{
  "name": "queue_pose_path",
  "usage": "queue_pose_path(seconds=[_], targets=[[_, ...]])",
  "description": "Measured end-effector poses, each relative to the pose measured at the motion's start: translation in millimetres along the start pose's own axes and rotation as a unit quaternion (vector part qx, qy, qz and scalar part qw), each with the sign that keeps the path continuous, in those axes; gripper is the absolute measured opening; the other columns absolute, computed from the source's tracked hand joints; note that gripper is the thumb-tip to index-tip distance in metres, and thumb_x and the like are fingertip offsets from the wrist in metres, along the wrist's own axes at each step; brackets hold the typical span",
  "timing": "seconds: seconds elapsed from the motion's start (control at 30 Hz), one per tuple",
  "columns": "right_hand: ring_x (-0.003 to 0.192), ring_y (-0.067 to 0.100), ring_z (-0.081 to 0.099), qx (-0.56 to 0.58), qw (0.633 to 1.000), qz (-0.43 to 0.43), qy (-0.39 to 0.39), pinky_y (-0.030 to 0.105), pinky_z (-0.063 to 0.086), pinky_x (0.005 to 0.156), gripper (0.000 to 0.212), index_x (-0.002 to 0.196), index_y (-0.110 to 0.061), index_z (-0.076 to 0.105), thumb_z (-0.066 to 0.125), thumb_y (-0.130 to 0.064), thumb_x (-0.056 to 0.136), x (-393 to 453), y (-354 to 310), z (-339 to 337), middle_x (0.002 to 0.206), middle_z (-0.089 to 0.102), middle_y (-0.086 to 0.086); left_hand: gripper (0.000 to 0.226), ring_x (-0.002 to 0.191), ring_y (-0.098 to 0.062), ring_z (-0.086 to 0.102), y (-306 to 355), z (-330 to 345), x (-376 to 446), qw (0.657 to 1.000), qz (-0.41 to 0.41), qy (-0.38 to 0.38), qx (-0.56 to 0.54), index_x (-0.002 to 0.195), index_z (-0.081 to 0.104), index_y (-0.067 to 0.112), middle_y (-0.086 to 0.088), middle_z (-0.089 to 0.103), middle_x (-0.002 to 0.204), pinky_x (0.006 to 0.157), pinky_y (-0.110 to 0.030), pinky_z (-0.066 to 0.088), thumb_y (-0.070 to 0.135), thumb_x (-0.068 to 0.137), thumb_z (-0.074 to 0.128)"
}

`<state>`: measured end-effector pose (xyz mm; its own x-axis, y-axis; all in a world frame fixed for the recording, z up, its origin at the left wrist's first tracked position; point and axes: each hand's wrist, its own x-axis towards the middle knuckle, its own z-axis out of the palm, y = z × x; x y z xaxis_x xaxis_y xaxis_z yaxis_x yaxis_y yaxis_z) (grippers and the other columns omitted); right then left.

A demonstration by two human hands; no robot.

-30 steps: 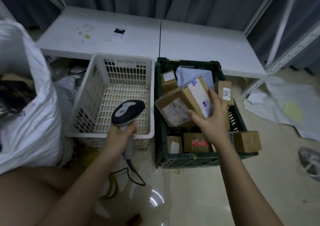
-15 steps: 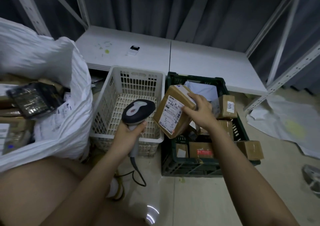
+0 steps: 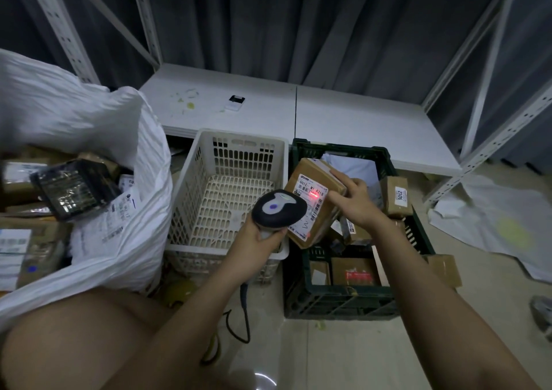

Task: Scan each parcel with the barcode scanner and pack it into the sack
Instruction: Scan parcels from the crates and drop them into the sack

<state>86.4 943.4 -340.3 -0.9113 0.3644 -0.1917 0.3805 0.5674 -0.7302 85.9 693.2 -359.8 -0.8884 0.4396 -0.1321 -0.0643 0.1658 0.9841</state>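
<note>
My right hand [image 3: 352, 203] grips a brown cardboard parcel [image 3: 310, 180] by its right edge, tilted above the left side of the dark green crate [image 3: 343, 300]. Its white shipping label faces the barcode scanner [image 3: 279, 210], which my left hand [image 3: 258, 239] holds by the handle just left of the parcel. A red scan light glows on the label. The white sack [image 3: 125, 234] stands open at the left, with several parcels and a black packet inside. More cardboard parcels [image 3: 397, 195] lie in the green crate.
A white plastic basket [image 3: 209, 156] sits between the sack and the green crate. Behind them runs a low white shelf board [image 3: 343, 115] carrying a small device [image 3: 236, 102]. Metal rack posts stand on both sides. White sheeting [image 3: 493, 219] lies on the floor at the right. The scanner cable trails near my knee.
My right hand lifted the parcel out of the green crate and turned its label toward the scanner. The scanner moved closer and its red light now falls on the label.
</note>
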Motion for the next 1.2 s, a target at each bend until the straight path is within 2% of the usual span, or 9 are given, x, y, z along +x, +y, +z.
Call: queue_pose_path(seconds=[0.33, 0.43, 0.57, 0.63, 0.73, 0.87, 0.97, 1.1, 1.2], targets=[[0.129, 0.033, 0.037, 0.007, 1.000, -0.017, 0.017, 0.050, 0.045, 0.103, 0.062, 0.144, -0.043, 0.034, 0.061, -0.040, 0.089, -4.6, -3.6, -0.5, 0.145, 0.023, 0.001, 0.059, 0.114, -0.017, 0.059, -1.8, 2.8, 3.4, 0.999, 0.012, 0.032, 0.000, 0.138, 0.044, 0.016, -0.001, 0.060, 0.126, 0.083, -0.014, 0.050, 0.025, 0.085, 0.070], [0.123, 0.021, 0.038, 0.031, 0.996, -0.072, 0.048, 0.029, 0.047, 0.094, 0.061, 0.143, -0.037, 0.038, 0.065, -0.030, 0.089, -11.5, -22.9, 2.1, 0.144, 0.023, 0.001, 0.058, 0.112, -0.021, 0.061, 13.9, -13.0, -0.6, 0.997, 0.020, 0.070, -0.027, 0.138, 0.045, 0.016, -0.004, 0.061, 0.125, 0.091, -0.028, 0.052, 0.021, 0.085, 0.070], [0.113, 0.006, 0.037, 0.096, 0.977, -0.168, 0.092, -0.001, 0.043, 0.070, 0.059, 0.139, -0.036, 0.042, 0.069, -0.023, 0.088, -22.9, -80.1, 3.5, 0.139, 0.026, -0.002, 0.044, 0.106, -0.005, 0.061, 52.9, -47.9, -10.8, 0.986, 0.066, 0.139, -0.064, 0.127, 0.050, 0.022, 0.011, 0.062, 0.113, 0.080, -0.010, 0.050, 0.011, 0.087, 0.066], [0.108, 0.003, 0.043, 0.137, 0.959, -0.221, 0.108, 0.001, 0.045, 0.077, 0.056, 0.135, -0.040, 0.043, 0.070, -0.024, 0.088, -30.9, -118.3, 4.8, 0.135, 0.029, -0.002, 0.041, 0.095, 0.009, 0.058, 73.9, -70.3, -19.0, 0.975, 0.093, 0.186, -0.077, 0.120, 0.048, 0.025, 0.018, 0.058, 0.107, 0.073, -0.003, 0.047, 0.005, 0.088, 0.065], [0.117, 0.009, 0.046, 0.182, 0.932, -0.288, 0.125, 0.004, 0.040, 0.090, 0.055, 0.133, -0.044, 0.043, 0.070, -0.027, 0.087, -45.2, -178.6, 12.2, 0.134, 0.034, -0.001, 0.047, 0.108, -0.010, 0.060, 99.4, -109.3, -37.2, 0.959, 0.116, 0.249, -0.071, 0.131, 0.052, 0.014, 0.001, 0.063, 0.121, 0.091, -0.022, 0.051, 0.014, 0.087, 0.068], [0.122, 0.009, 0.043, 0.204, 0.908, -0.356, 0.088, 0.000, 0.035, 0.089, 0.054, 0.129, -0.045, 0.042, 0.071, -0.029, 0.086, -64.4, -254.9, 36.4, 0.135, 0.033, -0.004, 0.033, 0.084, -0.016, 0.065, 126.5, -163.0, -73.2, 0.933, 0.134, 0.326, -0.074, 0.116, 0.059, 0.012, -0.001, 0.069, 0.090, 0.078, -0.033, 0.053, 0.021, 0.086, 0.070], [0.119, 0.003, 0.041, 0.188, 0.899, -0.395, 0.033, -0.002, 0.032, 0.087, 0.056, 0.129, -0.044, 0.045, 0.074, -0.030, 0.084, -74.4, -301.2, 67.8, 0.135, 0.033, -0.005, 0.043, 0.100, -0.010, 0.064, 140.0, -201.5, -102.4, 0.911, 0.158, 0.374, -0.066, 0.124, 0.057, 0.015, 0.004, 0.069, 0.107, 0.082, -0.020, 0.051, 0.021, 0.084, 0.071], [0.103, -0.017, 0.040, 0.134, 0.892, -0.431, -0.038, -0.007, 0.028, 0.081, 0.057, 0.132, -0.031, 0.050, 0.077, -0.025, 0.082, -74.2, -350.0, 122.5, 0.134, 0.027, -0.002, 0.049, 0.113, -0.016, 0.060, 147.4, -247.0, -134.1, 0.897, 0.167, 0.404, -0.059, 0.131, 0.054, 0.016, -0.004, 0.065, 0.123, 0.100, -0.038, 0.048, 0.019, 0.085, 0.071], [0.112, 0.010, 0.048, 0.098, 0.896, -0.429, -0.059, 0.019, 0.041, 0.097, 0.058, 0.131, -0.031, 0.048, 0.077, -0.028, 0.080, -60.0, -385.2, 165.7, 0.139, 0.022, 0.000, 0.062, 0.116, -0.022, 0.059, 142.6, -276.4, -147.0, 0.883, 0.162, 0.436, -0.066, 0.132, 0.053, 0.019, -0.005, 0.064, 0.124, 0.103, -0.048, 0.045, 0.034, 0.077, 0.077]])
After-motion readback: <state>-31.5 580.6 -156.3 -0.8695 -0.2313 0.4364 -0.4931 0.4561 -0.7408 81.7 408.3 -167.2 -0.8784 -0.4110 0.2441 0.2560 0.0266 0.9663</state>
